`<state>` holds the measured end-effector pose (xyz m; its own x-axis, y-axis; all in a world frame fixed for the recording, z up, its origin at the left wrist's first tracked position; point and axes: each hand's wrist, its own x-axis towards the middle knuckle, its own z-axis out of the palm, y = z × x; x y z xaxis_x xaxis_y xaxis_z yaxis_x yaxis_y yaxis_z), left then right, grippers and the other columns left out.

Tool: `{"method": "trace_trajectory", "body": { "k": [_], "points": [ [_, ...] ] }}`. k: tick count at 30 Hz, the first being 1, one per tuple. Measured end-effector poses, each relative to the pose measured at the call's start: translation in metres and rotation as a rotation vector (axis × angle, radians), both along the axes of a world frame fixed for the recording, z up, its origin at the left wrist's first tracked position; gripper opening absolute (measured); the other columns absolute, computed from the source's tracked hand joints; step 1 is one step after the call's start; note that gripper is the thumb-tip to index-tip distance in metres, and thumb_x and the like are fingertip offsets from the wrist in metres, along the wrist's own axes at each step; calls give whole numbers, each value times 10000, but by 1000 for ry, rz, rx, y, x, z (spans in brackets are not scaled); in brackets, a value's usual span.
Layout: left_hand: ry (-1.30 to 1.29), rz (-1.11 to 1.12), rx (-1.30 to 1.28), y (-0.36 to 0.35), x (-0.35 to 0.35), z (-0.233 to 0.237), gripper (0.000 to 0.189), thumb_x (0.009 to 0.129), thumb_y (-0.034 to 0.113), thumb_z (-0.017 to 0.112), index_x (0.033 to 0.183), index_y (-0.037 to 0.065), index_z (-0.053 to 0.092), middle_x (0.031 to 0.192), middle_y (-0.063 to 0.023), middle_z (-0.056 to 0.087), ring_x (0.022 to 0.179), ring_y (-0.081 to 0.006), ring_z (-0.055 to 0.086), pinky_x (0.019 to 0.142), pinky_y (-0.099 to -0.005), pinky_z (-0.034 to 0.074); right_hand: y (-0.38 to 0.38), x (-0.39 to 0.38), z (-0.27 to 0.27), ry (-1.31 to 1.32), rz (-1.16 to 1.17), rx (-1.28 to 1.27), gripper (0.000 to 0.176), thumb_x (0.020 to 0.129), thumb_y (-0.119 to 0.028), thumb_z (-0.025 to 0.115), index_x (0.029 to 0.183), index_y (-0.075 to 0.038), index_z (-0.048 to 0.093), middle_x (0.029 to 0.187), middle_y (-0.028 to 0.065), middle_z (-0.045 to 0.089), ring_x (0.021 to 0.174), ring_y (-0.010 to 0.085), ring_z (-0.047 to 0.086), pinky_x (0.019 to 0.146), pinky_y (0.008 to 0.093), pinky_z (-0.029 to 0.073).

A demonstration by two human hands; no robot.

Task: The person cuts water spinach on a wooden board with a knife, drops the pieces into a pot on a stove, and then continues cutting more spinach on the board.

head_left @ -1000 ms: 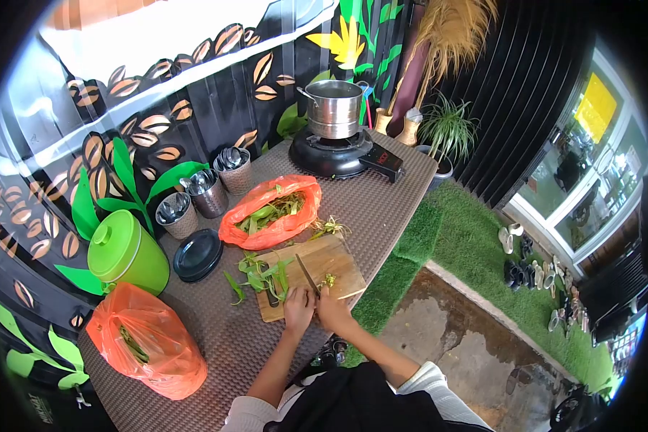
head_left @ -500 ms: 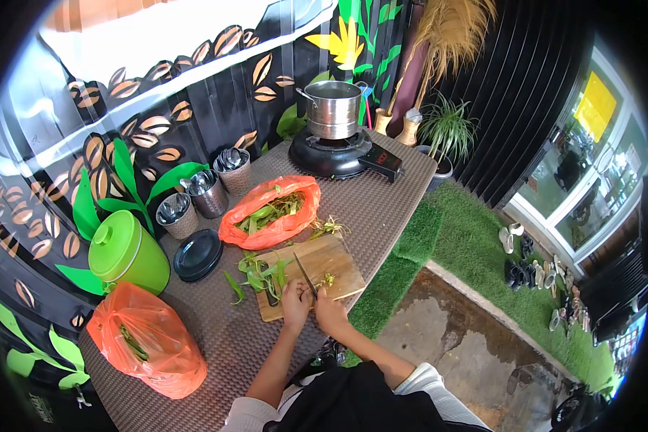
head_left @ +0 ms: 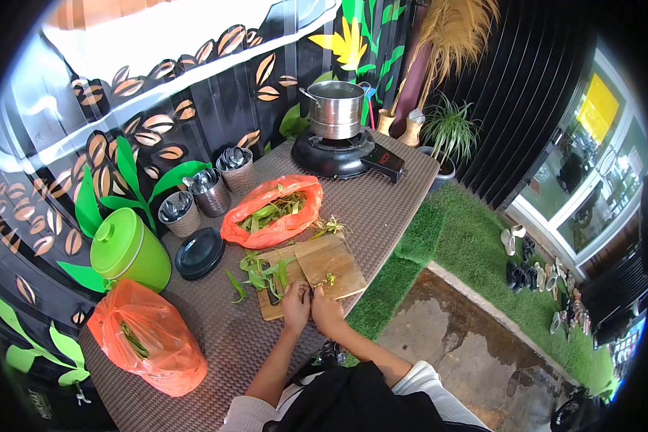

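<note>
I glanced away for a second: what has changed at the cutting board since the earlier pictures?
The left hand and right hand have both shifted slightly left, and the knife blade now shows as a thinner line. No clear grasp or release is visible. The cutting board, green leaves and open orange bag stayed put.

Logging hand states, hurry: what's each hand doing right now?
Left hand: curled inward; grip cannot be told.
Right hand: closed on the knife.

A café-style cooking spot; coffee-bean mural (head_left: pixel 153 137) on the left; wooden chopping board (head_left: pixel 336 261) near; steel pot (head_left: pixel 336 114) on a portable stove (head_left: pixel 324 160) far; shoes (head_left: pixel 518 277) by a glass door (head_left: pixel 589 169) right.
</note>
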<state>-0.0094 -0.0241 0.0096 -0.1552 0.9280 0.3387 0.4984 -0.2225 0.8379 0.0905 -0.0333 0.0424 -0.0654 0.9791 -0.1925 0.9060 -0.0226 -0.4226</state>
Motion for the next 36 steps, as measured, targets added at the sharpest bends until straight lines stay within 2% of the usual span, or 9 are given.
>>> {"method": "trace_trajectory", "body": {
  "k": [3, 5, 11, 18, 21, 27, 29, 32, 36],
  "points": [
    [-63, 29, -10, -3, 1, -3, 174, 788, -39, 635, 946, -13, 566, 849, -142, 588, 780, -273, 628, 684, -341, 503, 13, 9, -6, 42, 48, 18, 247, 901, -199, 477, 1029, 3, 417, 854, 265, 652, 827, 405, 662, 708, 488, 535],
    [-208, 33, -74, -2, 0, -9, 180, 780, -30, 651, 941, -8, 573, 849, -143, 590, 769, -263, 646, 678, -325, 519, 19, 16, -9, 56, 139, 44, 204, 902, -171, 448, 1016, -5, 416, 838, 271, 649, 791, 412, 662, 675, 497, 535],
    [-4, 41, 44, -3, -3, -18, 179, 777, -26, 657, 938, -7, 582, 879, -138, 605, 781, -231, 656, 682, -304, 531, -9, 6, -18, -1, 28, 79, 211, 904, -166, 441, 1041, -8, 412, 830, 272, 650, 771, 403, 667, 647, 487, 541],
    [-139, 9, 8, -2, -2, -5, 154, 794, -7, 648, 936, -7, 588, 858, -135, 613, 769, -235, 649, 681, -312, 526, 0, 21, -11, -83, -34, 94, 264, 903, -176, 446, 1101, -5, 408, 804, 237, 664, 762, 388, 675, 643, 462, 550],
    [-148, 1, 2, 4, 1, -14, 140, 804, -3, 635, 937, -5, 592, 828, -121, 620, 766, -231, 649, 673, -311, 521, 6, 36, -9, -59, -75, 56, 311, 934, -268, 460, 1076, 1, 396, 778, 248, 654, 784, 417, 658, 676, 496, 529],
    [-105, -96, -104, 25, 16, -5, 139, 803, -15, 624, 939, -16, 596, 839, -135, 649, 732, -222, 650, 667, -305, 518, 14, 48, -2, -64, 16, -17, 334, 933, -283, 462, 1076, 13, 405, 844, 267, 649, 830, 428, 648, 709, 507, 517],
    [-281, -192, -61, 29, 18, -6, 154, 802, -24, 613, 955, -18, 596, 852, -141, 658, 730, -199, 649, 668, -301, 518, 18, 52, -9, -63, 49, 2, 335, 933, -283, 462, 1085, 11, 405, 872, 270, 647, 825, 424, 649, 707, 505, 515],
    [-354, -185, 4, 36, 9, -24, 155, 804, -31, 604, 958, -17, 602, 853, -131, 660, 680, -169, 630, 627, -299, 509, 20, 56, -1, -39, 57, -35, 346, 934, -281, 459, 1101, 16, 396, 877, 261, 651, 821, 416, 650, 709, 503, 515],
    [-189, -54, 14, 22, -16, 4, 151, 785, -47, 596, 927, 2, 616, 884, -119, 659, 766, -214, 617, 684, -328, 493, 13, 51, 4, -28, 34, -36, 395, 936, -276, 455, 1159, 40, 371, 884, 255, 652, 817, 411, 650, 705, 500, 515]
  ]
}}
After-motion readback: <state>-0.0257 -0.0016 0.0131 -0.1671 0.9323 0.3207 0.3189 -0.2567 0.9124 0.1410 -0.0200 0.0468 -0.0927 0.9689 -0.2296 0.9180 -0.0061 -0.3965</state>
